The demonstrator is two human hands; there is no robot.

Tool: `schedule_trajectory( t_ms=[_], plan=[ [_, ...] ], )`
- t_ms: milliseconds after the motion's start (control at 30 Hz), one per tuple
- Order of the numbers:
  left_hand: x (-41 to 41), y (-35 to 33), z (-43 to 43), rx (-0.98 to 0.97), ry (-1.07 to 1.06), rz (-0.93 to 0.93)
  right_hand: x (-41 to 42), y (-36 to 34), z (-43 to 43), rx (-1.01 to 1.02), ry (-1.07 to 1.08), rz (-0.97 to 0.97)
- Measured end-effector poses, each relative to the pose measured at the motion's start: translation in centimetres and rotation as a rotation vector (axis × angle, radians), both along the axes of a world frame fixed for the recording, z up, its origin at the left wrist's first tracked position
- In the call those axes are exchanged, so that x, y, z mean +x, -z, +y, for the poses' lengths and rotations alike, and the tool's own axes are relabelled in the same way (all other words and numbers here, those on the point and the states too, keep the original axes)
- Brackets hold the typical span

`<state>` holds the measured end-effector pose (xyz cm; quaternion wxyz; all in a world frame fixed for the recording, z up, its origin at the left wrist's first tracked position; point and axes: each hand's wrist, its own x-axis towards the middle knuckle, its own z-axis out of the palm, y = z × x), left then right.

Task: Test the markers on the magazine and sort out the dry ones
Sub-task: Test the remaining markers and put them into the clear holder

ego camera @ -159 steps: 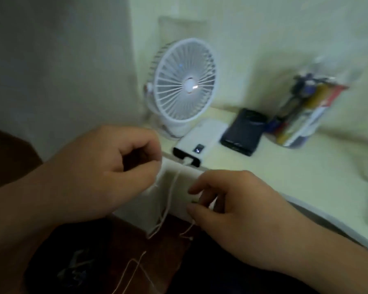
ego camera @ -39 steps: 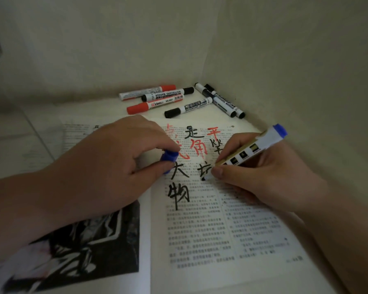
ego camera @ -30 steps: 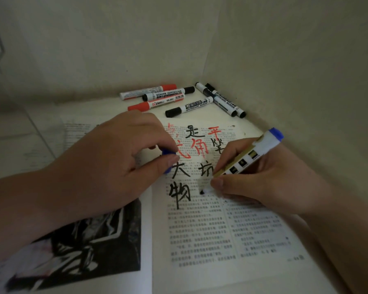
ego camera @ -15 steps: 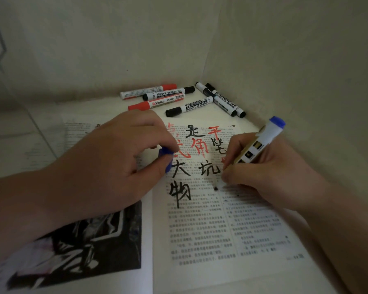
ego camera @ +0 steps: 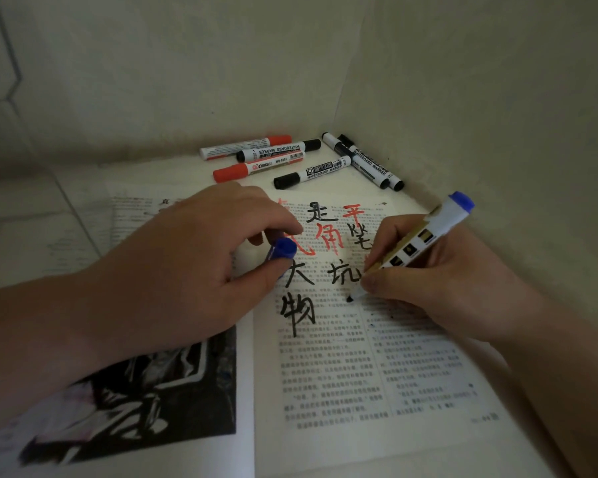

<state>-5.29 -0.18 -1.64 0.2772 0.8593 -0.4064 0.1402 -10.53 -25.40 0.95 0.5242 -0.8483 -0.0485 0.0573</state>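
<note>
Right hand grips blue marker, tip touching open magazine, right page, below red and black characters. Left hand pinches blue cap over the page. 6 capped whiteboard markers lie on surface in the corner beyond the magazine.

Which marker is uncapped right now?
The blue-ended marker in the right hand, tip on the magazine; the left hand pinches its blue cap. The six markers beyond the page are capped.
</note>
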Motion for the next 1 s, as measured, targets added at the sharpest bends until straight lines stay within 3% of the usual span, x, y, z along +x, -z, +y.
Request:
schedule_trajectory(
  t_ms=[133, 367, 500, 1000],
  plan=[
    [0.02, 0.08, -0.09, 0.005, 0.002, -0.001, -0.19, -0.15, 0.15, -0.02, -0.032, 0.012],
    [0.12, 0.04, -0.1, 0.019, 0.002, 0.005, 0.21, -0.32, -0.77, 0.018, 0.123, -0.036],
    [-0.04, -0.13, -0.07, 0.015, 0.018, 0.014, 0.17, -0.28, -0.53, -0.086, 0.112, -0.021],
    [-0.08, -0.02, -0.16, -0.014, 0.016, 0.019, 0.07, -0.33, -0.62, -0.074, 0.036, -0.007]
  ],
)
